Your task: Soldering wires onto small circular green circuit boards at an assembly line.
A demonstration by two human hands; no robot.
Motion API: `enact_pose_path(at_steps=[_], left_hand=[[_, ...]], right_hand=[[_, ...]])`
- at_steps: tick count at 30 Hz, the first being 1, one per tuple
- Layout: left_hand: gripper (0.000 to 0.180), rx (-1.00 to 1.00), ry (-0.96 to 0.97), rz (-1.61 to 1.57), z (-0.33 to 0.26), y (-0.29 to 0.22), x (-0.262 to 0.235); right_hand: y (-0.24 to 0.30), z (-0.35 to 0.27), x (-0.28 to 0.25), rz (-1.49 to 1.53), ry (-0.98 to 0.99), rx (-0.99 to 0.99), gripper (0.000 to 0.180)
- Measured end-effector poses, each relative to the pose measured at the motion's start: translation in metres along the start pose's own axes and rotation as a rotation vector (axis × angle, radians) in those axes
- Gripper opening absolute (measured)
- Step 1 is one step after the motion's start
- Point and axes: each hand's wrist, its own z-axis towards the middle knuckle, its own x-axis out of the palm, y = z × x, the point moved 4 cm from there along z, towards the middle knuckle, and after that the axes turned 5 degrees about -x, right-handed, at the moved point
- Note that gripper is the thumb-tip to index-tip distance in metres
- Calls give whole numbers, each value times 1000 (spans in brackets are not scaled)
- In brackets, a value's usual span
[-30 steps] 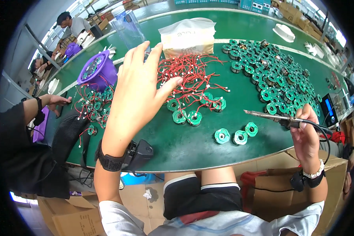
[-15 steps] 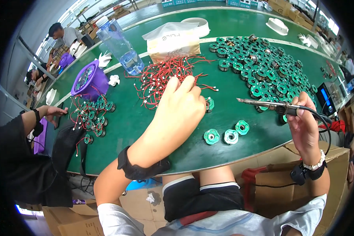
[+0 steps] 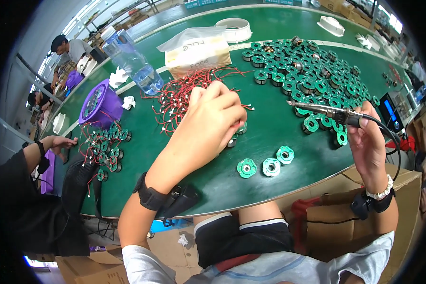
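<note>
Black soldering iron lengthwise, tip leftward.

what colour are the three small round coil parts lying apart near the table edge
Green, with pale centres: the three round coil parts on the green table, clearest in the head view.

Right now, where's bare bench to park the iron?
Bare green mat between the red wire pile and the green coil heap; also the front edge left of the three loose coils. Crowded: far right heap, left by purple basket.
</note>
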Motion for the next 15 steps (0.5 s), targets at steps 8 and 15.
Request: enact_pose_path(at_steps=[8,15], left_hand=[[14,-53,285,59,-15,5,-19],[43,-62,192,55,-13,-17,-29]], right_hand=[[-7,1,2,-7,-44,-22,16],[-4,1,1,9,4,-7,14]])
